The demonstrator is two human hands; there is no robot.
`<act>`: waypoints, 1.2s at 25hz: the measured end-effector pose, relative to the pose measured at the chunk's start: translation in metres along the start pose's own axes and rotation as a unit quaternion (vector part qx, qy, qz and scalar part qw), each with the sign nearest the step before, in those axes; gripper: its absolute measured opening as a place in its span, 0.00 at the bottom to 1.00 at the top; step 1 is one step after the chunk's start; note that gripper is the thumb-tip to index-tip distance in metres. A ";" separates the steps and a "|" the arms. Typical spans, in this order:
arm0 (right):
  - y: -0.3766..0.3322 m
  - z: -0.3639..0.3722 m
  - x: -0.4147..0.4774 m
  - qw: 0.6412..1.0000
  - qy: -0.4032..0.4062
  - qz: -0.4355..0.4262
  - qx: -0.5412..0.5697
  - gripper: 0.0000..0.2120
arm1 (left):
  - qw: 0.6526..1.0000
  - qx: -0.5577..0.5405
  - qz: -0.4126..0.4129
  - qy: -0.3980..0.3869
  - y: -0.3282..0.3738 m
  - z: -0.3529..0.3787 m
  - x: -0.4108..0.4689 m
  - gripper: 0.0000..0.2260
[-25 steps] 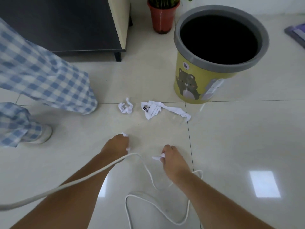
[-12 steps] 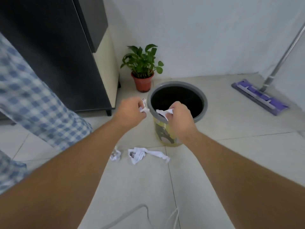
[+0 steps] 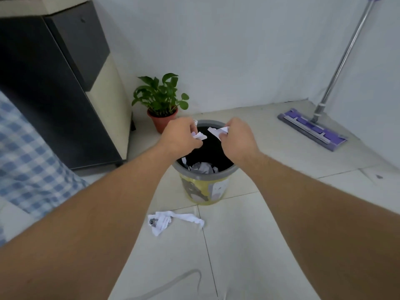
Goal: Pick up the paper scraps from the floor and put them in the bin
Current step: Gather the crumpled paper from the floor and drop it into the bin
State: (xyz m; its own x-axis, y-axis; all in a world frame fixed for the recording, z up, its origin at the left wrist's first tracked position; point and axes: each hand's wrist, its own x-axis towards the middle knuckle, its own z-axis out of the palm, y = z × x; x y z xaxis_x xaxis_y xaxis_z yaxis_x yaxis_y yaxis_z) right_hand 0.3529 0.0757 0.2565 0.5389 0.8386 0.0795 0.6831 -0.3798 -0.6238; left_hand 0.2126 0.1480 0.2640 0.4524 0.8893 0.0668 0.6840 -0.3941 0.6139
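Checked cloth (image 3: 28, 152): blue and white, at the far left edge, part of a person standing beside the cabinet.
Cabinet (image 3: 54, 94): dark front with a cream side panel, standing on the tiled floor (image 3: 270, 234) left of the plant.
Plant (image 3: 161, 98): green leaves in a reddish pot, against the wall, just behind and left of the bin.
Left hand (image 3: 179, 137): raised over the left part of the bin's mouth, fingers curled shut around a small white scrap (image 3: 199, 135) that sticks out toward the right.
Bin (image 3: 205, 187): yellow body with cartoon figures and a grey rim, upright on the floor, mouth open; crumpled paper (image 3: 203, 167) already lying inside near the front wall.
Right hand (image 3: 236, 139): raised over the right part of the bin's mouth, fingers pinched closed on a second white scrap (image 3: 217, 131) that points left toward the other hand.
Two held scraps: near each other above the dark opening, not touching.
Scrap on floor (image 3: 171, 221): a long crumpled white piece with a small printed mark, lying in front of the bin, between the two forearms, apart from the bin's base.
Cable (image 3: 173, 284): pale loop on the floor near the bottom edge.
Mop (image 3: 313, 128): purple flat head on the floor at the right, metal handle leaning up toward the wall.
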 end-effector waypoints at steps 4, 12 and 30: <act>0.004 0.015 0.019 0.989 -0.026 0.121 0.076 0.15 | 0.999 -0.008 -0.016 -0.041 -0.008 0.023 0.014 0.18; 0.002 0.050 0.002 0.994 -0.015 0.096 0.045 0.22 | 0.999 -0.010 -0.017 0.025 -0.049 0.018 0.009 0.32; 0.084 0.262 -0.114 0.971 -0.220 0.046 -0.076 0.30 | 0.944 0.147 -0.250 -0.160 -0.297 0.129 -0.119 0.44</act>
State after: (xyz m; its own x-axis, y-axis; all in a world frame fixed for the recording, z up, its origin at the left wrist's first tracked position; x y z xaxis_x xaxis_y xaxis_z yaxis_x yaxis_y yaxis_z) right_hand 0.2199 0.0503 -0.0092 0.3604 0.8718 -0.3317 0.7251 -0.4855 -0.4884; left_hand 0.0295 0.1290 -0.0273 0.1484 0.8842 -0.4429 0.9656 -0.0328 0.2581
